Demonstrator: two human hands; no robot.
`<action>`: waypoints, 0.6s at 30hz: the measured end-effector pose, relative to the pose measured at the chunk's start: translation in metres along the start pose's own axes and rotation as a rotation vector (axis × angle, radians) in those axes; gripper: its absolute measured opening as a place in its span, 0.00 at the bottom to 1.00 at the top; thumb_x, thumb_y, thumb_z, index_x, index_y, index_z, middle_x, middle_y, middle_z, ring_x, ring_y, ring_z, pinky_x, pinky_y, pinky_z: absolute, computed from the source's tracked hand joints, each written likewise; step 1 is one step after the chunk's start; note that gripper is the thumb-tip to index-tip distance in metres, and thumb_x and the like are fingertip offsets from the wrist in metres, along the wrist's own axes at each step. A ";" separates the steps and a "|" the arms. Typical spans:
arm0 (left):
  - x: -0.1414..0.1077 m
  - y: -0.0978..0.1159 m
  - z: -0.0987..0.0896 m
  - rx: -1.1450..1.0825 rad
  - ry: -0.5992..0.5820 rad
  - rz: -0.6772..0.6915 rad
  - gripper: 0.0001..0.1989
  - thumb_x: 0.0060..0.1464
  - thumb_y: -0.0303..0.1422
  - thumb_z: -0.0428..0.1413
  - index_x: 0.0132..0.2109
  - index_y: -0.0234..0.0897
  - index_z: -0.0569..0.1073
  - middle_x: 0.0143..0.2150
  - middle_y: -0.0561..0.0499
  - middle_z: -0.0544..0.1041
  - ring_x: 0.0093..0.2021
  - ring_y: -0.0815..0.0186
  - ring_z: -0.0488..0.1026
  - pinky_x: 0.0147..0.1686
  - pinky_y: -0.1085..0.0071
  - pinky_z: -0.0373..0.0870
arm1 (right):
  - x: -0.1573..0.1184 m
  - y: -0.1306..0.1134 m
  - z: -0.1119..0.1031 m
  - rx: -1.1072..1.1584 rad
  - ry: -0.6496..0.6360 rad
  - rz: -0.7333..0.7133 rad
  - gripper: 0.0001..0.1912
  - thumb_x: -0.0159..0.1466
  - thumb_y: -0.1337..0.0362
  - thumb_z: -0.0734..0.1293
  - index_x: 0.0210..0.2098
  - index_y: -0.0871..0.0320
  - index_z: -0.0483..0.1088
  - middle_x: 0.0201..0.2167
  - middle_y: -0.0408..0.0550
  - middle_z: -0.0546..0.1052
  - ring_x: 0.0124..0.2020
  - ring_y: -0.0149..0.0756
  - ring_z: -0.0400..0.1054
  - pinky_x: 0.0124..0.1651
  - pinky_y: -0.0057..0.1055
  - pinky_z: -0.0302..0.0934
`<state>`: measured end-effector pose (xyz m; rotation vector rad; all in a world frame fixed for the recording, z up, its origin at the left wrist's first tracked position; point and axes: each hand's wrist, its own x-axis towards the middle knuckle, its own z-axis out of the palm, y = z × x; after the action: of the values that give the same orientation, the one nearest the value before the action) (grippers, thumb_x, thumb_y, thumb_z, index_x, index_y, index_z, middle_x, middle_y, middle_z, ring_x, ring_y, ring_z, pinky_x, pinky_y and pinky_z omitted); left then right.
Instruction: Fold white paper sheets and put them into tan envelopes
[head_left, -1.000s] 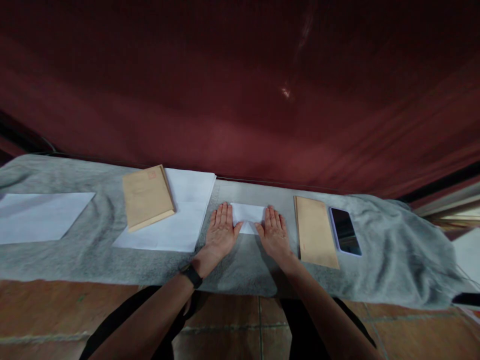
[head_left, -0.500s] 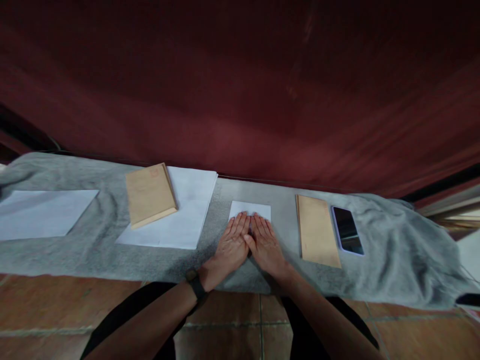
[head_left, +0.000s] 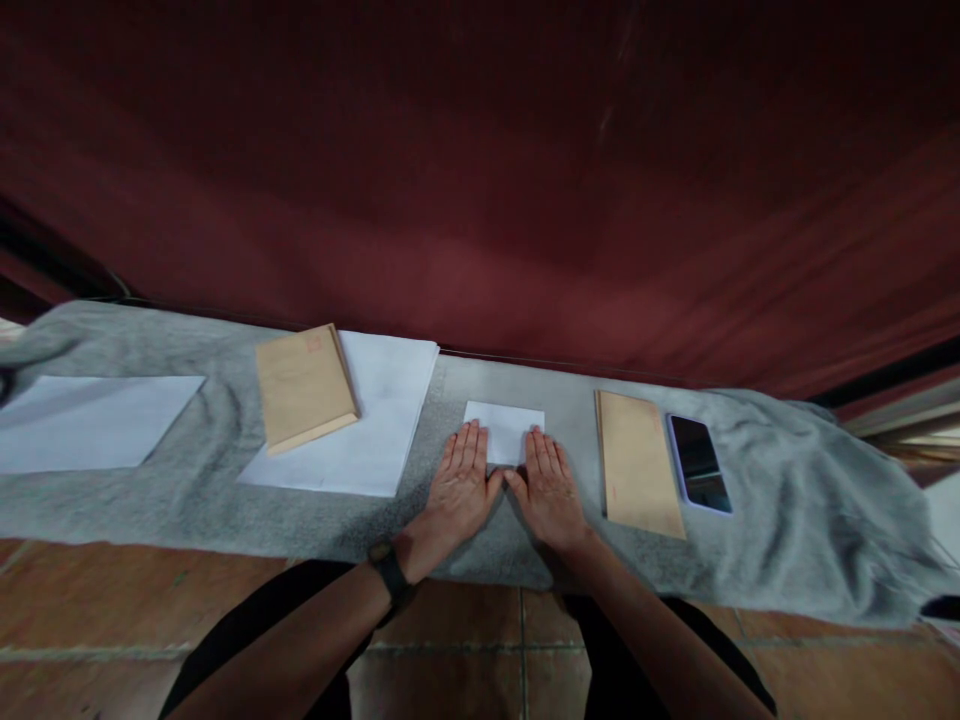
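Observation:
A small white folded paper [head_left: 507, 428] lies flat on the grey cloth in front of me. My left hand [head_left: 462, 482] rests flat with its fingertips on the paper's left side. On the right side of it lies my right hand [head_left: 552, 492], also flat, fingers stretched forward. The two thumbs nearly meet at the paper's near edge, and both hands are open. The middle of the paper shows between them.
Left of my hands, a stack of brown envelopes [head_left: 306, 388] sits on white sheets [head_left: 382, 400]. Another white sheet [head_left: 97, 424] is at far left. To the right are a brown envelope [head_left: 641, 462] and a phone [head_left: 700, 464]. Grey cloth [head_left: 795, 500] covers the bench against a dark red wall.
My hands have slid apart, the left one to the left and the right one to the right. More of the white paper now shows between them.

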<state>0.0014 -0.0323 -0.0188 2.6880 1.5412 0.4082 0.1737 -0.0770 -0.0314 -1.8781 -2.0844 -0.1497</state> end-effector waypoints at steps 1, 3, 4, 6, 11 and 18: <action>0.000 0.000 -0.001 0.004 -0.002 -0.010 0.35 0.67 0.40 0.45 0.72 0.20 0.53 0.74 0.30 0.53 0.76 0.50 0.47 0.72 0.50 0.51 | -0.001 0.001 0.000 -0.006 0.006 0.006 0.38 0.75 0.48 0.52 0.73 0.71 0.49 0.72 0.67 0.56 0.72 0.54 0.52 0.71 0.54 0.49; -0.001 0.000 -0.003 0.013 -0.005 -0.025 0.35 0.68 0.42 0.46 0.71 0.18 0.55 0.74 0.29 0.53 0.75 0.50 0.48 0.72 0.51 0.50 | -0.003 0.003 -0.001 -0.018 0.007 0.016 0.39 0.75 0.47 0.52 0.73 0.72 0.50 0.72 0.68 0.56 0.72 0.55 0.52 0.71 0.53 0.49; -0.002 -0.001 -0.004 0.015 -0.005 -0.030 0.36 0.68 0.43 0.46 0.71 0.18 0.55 0.74 0.29 0.54 0.75 0.49 0.48 0.72 0.52 0.50 | -0.003 0.004 -0.001 -0.023 0.003 0.021 0.39 0.75 0.47 0.52 0.72 0.72 0.50 0.72 0.68 0.57 0.72 0.55 0.52 0.72 0.53 0.48; -0.002 -0.002 -0.005 0.013 0.004 -0.043 0.37 0.68 0.45 0.46 0.71 0.19 0.54 0.74 0.29 0.54 0.75 0.49 0.49 0.72 0.51 0.50 | -0.004 0.006 -0.002 -0.029 -0.006 0.030 0.39 0.75 0.47 0.51 0.72 0.74 0.52 0.71 0.69 0.57 0.72 0.54 0.52 0.72 0.52 0.47; -0.005 -0.008 -0.004 -0.002 0.026 -0.059 0.38 0.68 0.48 0.45 0.72 0.21 0.53 0.74 0.30 0.55 0.75 0.49 0.51 0.72 0.51 0.51 | -0.007 0.011 -0.002 -0.025 -0.011 0.046 0.38 0.75 0.48 0.51 0.71 0.75 0.53 0.72 0.69 0.56 0.72 0.55 0.51 0.72 0.52 0.47; -0.004 -0.013 -0.008 0.009 0.035 -0.082 0.37 0.68 0.46 0.44 0.72 0.22 0.53 0.74 0.30 0.56 0.75 0.48 0.52 0.72 0.48 0.50 | -0.008 0.014 -0.002 -0.011 -0.020 0.069 0.37 0.75 0.49 0.53 0.72 0.72 0.50 0.72 0.68 0.55 0.73 0.54 0.50 0.72 0.54 0.47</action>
<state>-0.0136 -0.0299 -0.0137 2.6269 1.6589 0.4485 0.1881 -0.0830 -0.0336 -1.9633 -2.0323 -0.1267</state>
